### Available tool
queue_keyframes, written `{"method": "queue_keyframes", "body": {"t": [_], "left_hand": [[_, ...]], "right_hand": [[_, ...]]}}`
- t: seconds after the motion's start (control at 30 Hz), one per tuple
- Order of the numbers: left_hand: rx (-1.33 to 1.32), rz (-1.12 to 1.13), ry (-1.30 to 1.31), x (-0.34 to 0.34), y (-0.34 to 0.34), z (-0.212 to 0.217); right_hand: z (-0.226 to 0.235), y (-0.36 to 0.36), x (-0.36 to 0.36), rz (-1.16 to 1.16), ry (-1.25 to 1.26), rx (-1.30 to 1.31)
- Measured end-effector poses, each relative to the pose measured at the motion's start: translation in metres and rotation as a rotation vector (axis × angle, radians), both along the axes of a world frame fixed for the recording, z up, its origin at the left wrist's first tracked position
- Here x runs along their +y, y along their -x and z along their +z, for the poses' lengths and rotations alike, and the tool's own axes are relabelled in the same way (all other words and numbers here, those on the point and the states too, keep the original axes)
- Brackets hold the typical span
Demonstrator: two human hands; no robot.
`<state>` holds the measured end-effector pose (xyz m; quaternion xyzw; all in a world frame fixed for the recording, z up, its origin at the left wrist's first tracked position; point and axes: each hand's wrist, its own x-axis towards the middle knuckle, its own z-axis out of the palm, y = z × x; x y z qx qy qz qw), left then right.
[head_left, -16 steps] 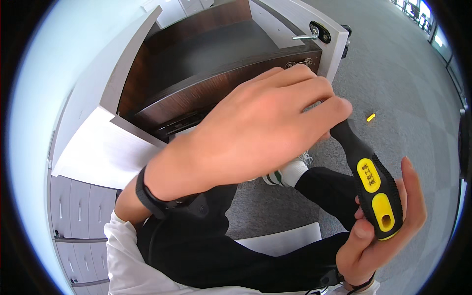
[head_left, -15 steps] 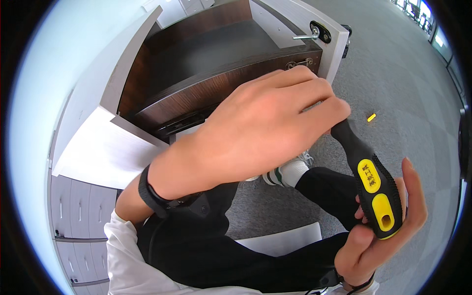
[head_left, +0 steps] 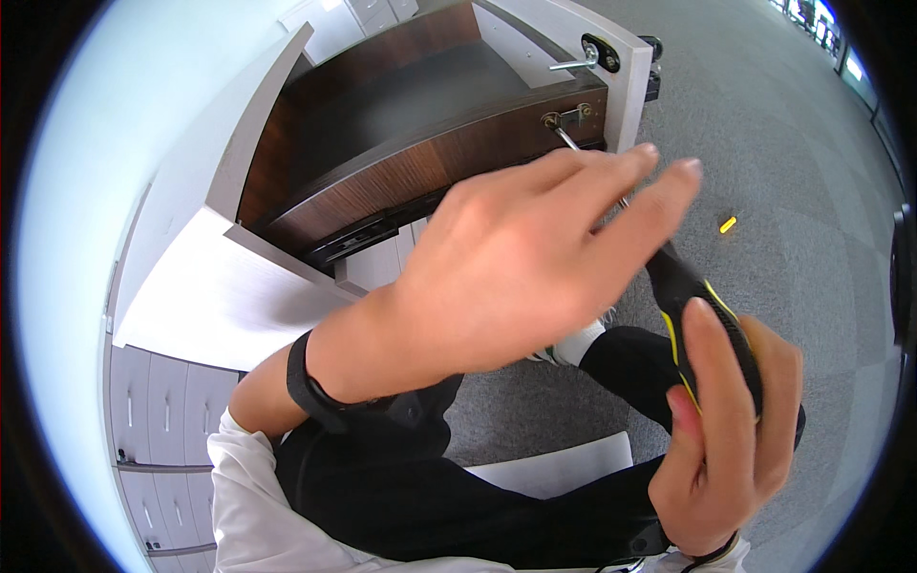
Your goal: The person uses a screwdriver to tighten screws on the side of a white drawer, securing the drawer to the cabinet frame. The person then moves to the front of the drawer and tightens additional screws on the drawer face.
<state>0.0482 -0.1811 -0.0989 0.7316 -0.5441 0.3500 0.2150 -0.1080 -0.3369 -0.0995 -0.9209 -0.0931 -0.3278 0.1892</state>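
Screwdriver point(head_left: 673, 277) had rolled, evidently twisted at the metal fitting point(head_left: 572, 116). Right hand point(head_left: 735, 420) gripped its handle; left hand point(head_left: 521, 258) had raised fingertips, pinch hidden, couldn't tell.

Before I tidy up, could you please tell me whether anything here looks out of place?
Yes: a small yellow piece lies on the carpet, right of the drawer. It looks odd alone there, apart from the screwdriver; what it is, I cannot tell.

Part of the screwdriver point(head_left: 674, 277) lost to us behind the left hand point(head_left: 521, 248), mid-frame; top edge crops drawer front point(head_left: 628, 100).
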Motion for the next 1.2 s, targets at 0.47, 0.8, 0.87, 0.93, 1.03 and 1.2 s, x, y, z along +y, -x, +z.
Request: {"method": "queue_keyframes", "body": {"t": [0.47,0.8,0.87,0.93,1.03,1.2], "left_hand": [[0.126,0.03,-0.149,0.01,0.008,0.023],[0.249,0.585,-0.215,0.042,-0.039,0.021],[0.19,0.573,-0.184,0.042,-0.04,0.017],[0.247,0.571,-0.18,0.042,-0.04,0.017],[0.252,0.582,-0.175,0.043,-0.039,0.02],[0.263,0.598,-0.172,0.046,-0.032,0.021]], "right_hand": [[-0.027,0.004,0.001,-0.083,-0.357,-0.022],[0.0,-0.002,0.012,-0.213,-0.543,0.038],[0.007,0.002,0.016,-0.221,-0.554,0.109],[0.009,0.002,0.018,-0.196,-0.512,0.106],[0.004,0.0,0.016,-0.147,-0.323,-0.004],[-0.003,0.003,0.007,-0.179,-0.138,0.014]]}}
